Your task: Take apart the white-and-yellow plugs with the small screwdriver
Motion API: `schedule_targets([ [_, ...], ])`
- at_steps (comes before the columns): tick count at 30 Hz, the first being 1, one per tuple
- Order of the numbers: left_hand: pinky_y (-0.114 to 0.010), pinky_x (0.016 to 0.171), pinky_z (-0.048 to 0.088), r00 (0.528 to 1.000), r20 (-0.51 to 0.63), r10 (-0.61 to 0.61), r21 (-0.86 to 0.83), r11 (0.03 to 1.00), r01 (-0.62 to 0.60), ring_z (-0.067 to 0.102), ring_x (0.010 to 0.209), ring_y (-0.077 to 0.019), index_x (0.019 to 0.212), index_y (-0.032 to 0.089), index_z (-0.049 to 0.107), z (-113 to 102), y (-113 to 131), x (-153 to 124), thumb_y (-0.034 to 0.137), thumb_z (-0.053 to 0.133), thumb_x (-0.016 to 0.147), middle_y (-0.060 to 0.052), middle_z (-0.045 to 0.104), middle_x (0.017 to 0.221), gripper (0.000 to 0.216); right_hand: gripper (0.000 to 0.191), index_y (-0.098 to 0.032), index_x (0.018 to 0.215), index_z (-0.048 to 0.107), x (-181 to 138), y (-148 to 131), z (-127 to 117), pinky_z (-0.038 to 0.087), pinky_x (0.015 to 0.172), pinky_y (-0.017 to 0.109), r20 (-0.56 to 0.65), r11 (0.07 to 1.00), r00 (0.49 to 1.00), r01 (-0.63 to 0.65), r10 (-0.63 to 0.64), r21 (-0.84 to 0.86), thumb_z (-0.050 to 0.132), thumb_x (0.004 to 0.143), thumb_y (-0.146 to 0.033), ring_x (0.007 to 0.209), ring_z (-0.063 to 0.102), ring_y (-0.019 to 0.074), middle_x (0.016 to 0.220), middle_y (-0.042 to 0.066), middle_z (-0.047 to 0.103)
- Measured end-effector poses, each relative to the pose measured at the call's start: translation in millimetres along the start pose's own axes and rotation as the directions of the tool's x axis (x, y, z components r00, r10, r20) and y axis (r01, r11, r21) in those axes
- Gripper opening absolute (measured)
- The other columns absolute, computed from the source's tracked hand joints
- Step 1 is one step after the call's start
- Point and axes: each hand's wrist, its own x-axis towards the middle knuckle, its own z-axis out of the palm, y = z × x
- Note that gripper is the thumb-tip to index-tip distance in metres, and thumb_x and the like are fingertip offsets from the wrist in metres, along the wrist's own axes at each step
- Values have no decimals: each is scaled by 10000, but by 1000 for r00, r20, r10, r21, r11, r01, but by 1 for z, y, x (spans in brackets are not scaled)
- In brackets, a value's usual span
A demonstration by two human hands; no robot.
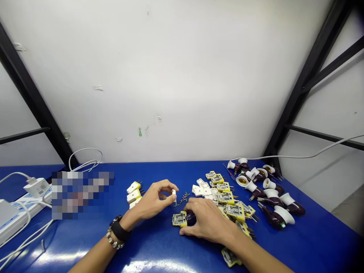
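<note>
My left hand point(160, 199) pinches a small white plastic cover point(174, 198) upright between thumb and fingers, just above the table. To its right, my right hand point(206, 220) curls low over the blue surface. Its thumb and fingertips hold the right end of an uncovered yellow plug point(179, 219), whose grey inside faces up. A dark, shiny handle-like piece point(191, 218) shows under the right palm; most of it is hidden. Small loose screws point(185, 197) lie in a pile between the two hands.
Several uncovered yellow plugs point(226, 197) and white covers point(201, 188) lie right of centre. Covered plugs point(133, 196) are on the left. Lamp holders point(271, 197) and a screwdriver point(231, 173) lie at the right. A power strip point(27, 212) with white cables occupies the left edge.
</note>
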Motion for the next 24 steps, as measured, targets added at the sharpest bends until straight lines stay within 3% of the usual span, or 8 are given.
schedule_targets([
  [4, -333, 821, 587, 999, 53, 1, -97, 995, 4, 683, 908, -207, 919, 164, 652, 2, -6, -11, 283, 721, 786, -53, 704, 944, 191, 511, -188, 1033, 757, 1, -1, -1, 473, 786, 331, 1, 1000, 1000, 5, -5, -4, 851, 692, -557, 939, 675, 289, 1014, 73, 729],
  [10, -313, 879, 514, 988, 147, 40, 262, 962, -78, 667, 864, -194, 851, 196, 741, 5, -1, -22, 198, 763, 699, -15, 758, 908, 154, 475, -207, 1032, 756, 0, 0, 0, 465, 777, 313, -9, 1000, 1000, 20, -20, 7, 851, 704, -537, 912, 677, 265, 1007, 57, 731],
  [13, -304, 858, 492, 982, 185, 35, 350, 932, -99, 653, 827, -188, 863, 209, 764, 6, 5, -23, 199, 782, 681, -4, 754, 883, 184, 506, -218, 1055, 755, 1, 3, 3, 466, 776, 313, -10, 999, 999, 32, -32, 15, 850, 696, -560, 900, 678, 261, 1002, 54, 733],
  [19, -248, 745, 505, 968, 247, 38, 297, 948, -113, 641, 797, -173, 934, 222, 796, 5, 9, -25, 150, 740, 670, -11, 742, 898, 279, 540, -219, 1057, 765, 2, 4, 6, 475, 774, 319, -9, 999, 999, 44, -44, 12, 848, 678, -596, 916, 686, 273, 1013, 60, 742],
  [24, -257, 768, 512, 975, 222, -13, 330, 942, -63, 636, 816, -176, 1012, 222, 792, 7, 7, -26, 199, 744, 708, -25, 743, 940, 309, 482, -209, 1008, 771, 2, 2, 2, 476, 762, 312, 1, 999, 999, 41, -41, -7, 843, 701, -574, 893, 694, 270, 973, 58, 749],
])
